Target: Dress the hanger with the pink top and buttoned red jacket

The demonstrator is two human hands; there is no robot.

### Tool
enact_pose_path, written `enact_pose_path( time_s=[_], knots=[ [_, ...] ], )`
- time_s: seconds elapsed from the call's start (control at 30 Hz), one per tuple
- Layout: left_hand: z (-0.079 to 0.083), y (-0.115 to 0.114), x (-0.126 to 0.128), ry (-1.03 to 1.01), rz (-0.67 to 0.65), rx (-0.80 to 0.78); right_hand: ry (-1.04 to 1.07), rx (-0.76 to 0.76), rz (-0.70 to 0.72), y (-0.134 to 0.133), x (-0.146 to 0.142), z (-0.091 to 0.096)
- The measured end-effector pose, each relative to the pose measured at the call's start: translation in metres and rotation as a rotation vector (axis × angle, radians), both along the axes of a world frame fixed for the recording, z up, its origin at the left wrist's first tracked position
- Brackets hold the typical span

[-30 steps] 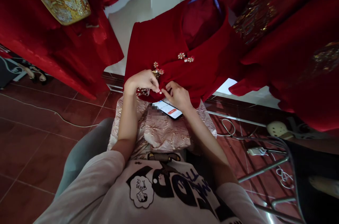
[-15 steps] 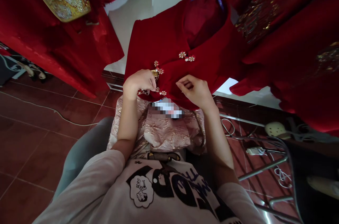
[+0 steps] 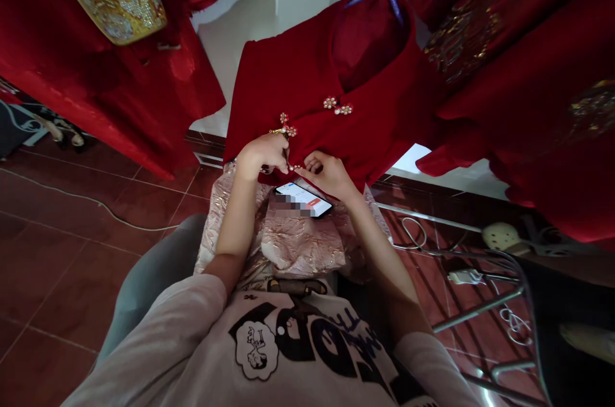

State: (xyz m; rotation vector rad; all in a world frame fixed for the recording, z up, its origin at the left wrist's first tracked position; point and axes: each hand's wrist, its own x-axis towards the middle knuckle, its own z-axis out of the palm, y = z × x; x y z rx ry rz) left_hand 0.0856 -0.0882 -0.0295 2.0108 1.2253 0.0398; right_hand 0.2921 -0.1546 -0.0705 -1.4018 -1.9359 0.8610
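A red high-collared garment (image 3: 379, 131) hangs in front of me, with pearl-and-gold flower buttons (image 3: 338, 106) near the neck and more flower buttons (image 3: 287, 126) lower on the left. My left hand (image 3: 263, 154) is closed in a pinch at the garment's lower left. A small gold-coloured piece shows above its knuckles; what the fingers hold is mostly hidden. Close beside it, my right hand (image 3: 330, 175) is closed, thumb and fingertip pinching at the lowest flower button (image 3: 294, 167). Both hands' fingertips nearly meet there.
A phone (image 3: 305, 199) with its screen lit lies on pink crinkled fabric (image 3: 302, 247) across my lap. Other red garments with gold embroidery (image 3: 129, 3) hang on both sides. A metal-framed chair (image 3: 480, 307) and white cables (image 3: 514, 320) are at the lower right.
My right hand has moved left and slightly down, from apart over the garment to the lowest flower button. My left hand has shifted slightly right and down. The phone's screen is less covered.
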Motion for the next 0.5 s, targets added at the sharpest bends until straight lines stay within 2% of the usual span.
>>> enact_pose_path(
  time_s=[0.27,0.5],
  knots=[
    [0.0049,-0.0015,0.0088,0.054,-0.043,0.144,0.172,-0.078,-0.038,0.0024,0.0069,0.0046],
    [0.0051,-0.0030,0.0028,-0.111,-0.039,0.047,0.215,-0.121,-0.029,0.0049,0.0107,0.0039]
  ],
)
